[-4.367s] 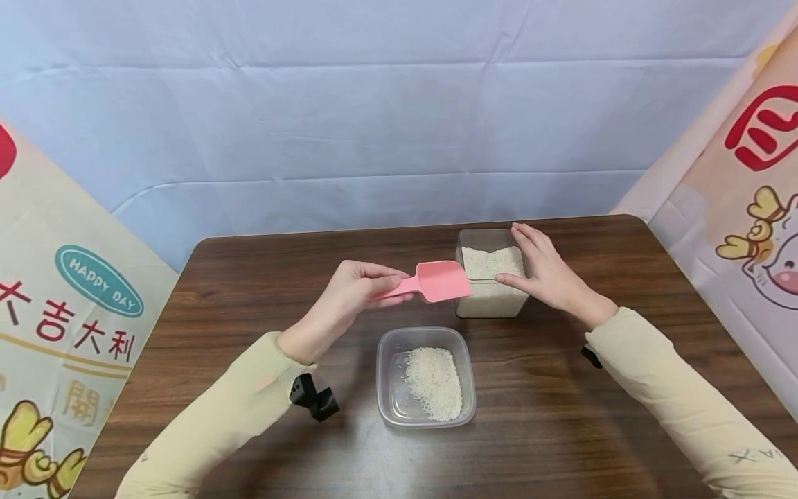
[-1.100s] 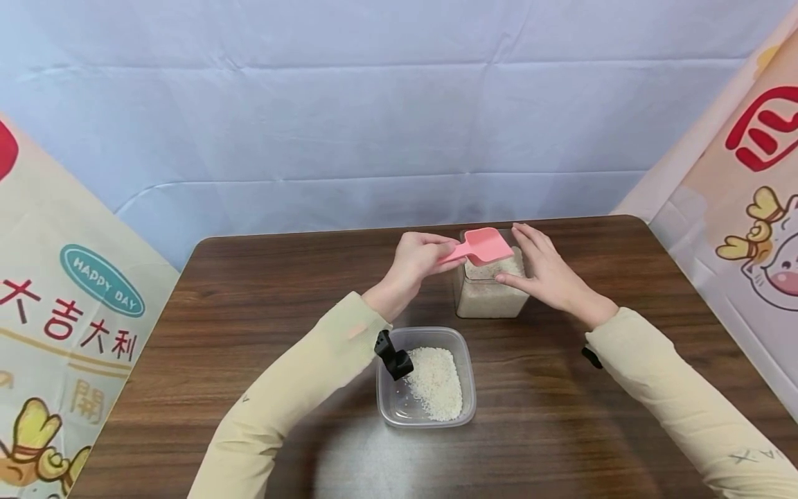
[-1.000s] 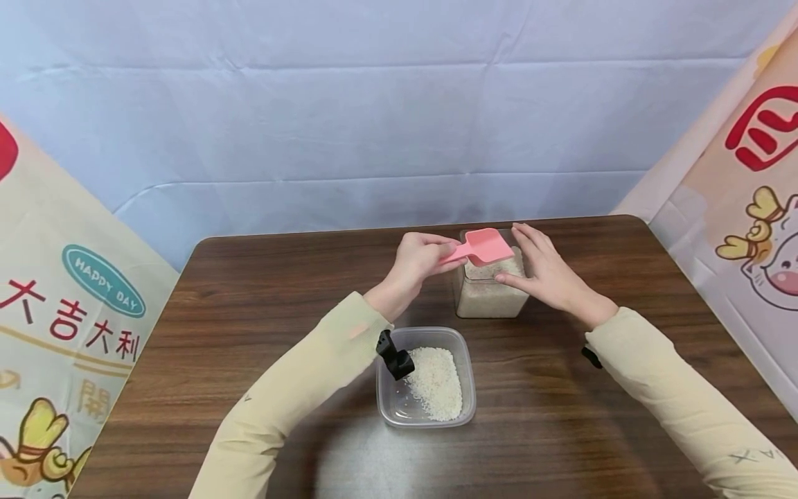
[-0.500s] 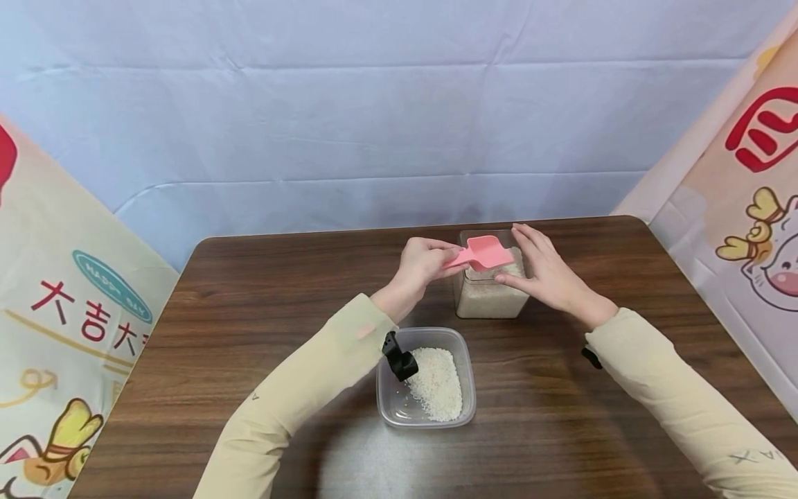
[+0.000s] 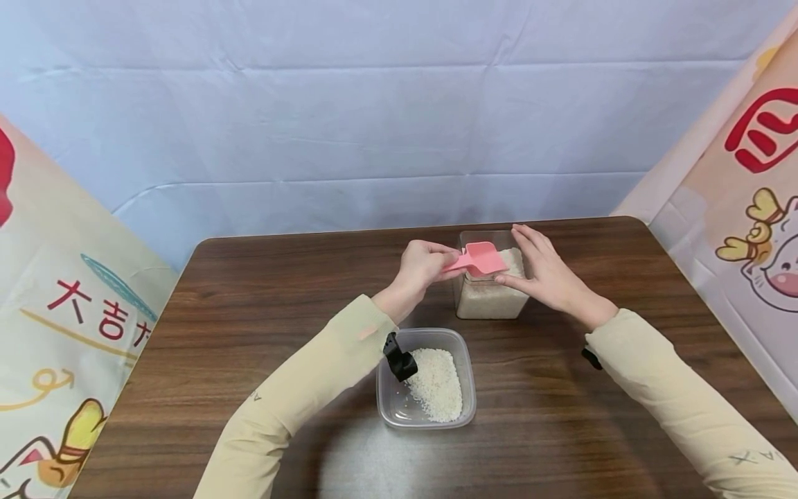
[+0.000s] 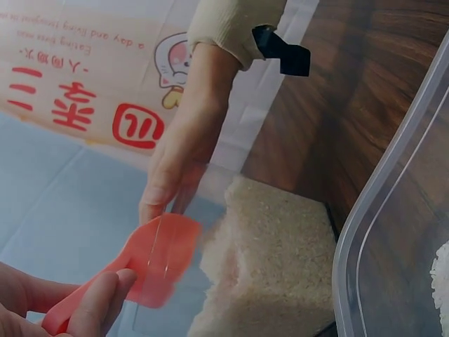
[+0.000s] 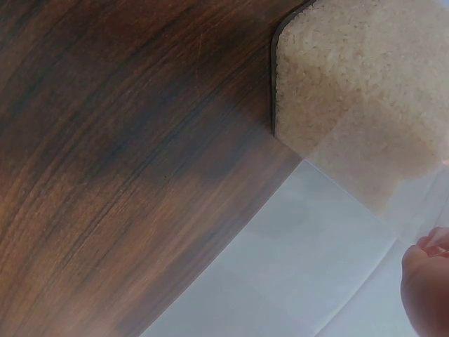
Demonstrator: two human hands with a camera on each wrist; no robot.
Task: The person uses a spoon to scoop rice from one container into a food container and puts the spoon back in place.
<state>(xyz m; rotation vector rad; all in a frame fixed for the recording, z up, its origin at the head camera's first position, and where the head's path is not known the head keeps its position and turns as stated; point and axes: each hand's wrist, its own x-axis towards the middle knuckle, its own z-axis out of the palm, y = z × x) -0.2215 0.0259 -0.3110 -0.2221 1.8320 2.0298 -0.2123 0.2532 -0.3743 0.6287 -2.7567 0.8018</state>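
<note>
In the head view I see my left hand just above the frame's middle, pinching the handle of the pink scoop, whose bowl dips into the open top of the clear rice jar. My right hand rests flat against the jar's right side with straight, relaxed fingers. Below them, at lower centre, sits the shallow plastic tub with a heap of rice on the brown wooden table.

In the left wrist view the scoop shows at lower left, its handle nipped between my fingertips; the right hand presses the jar from behind.

In the right wrist view the rice-filled jar fills the upper right; only a fingertip peeks in at lower right, so I cannot tell the grip from here.
</note>
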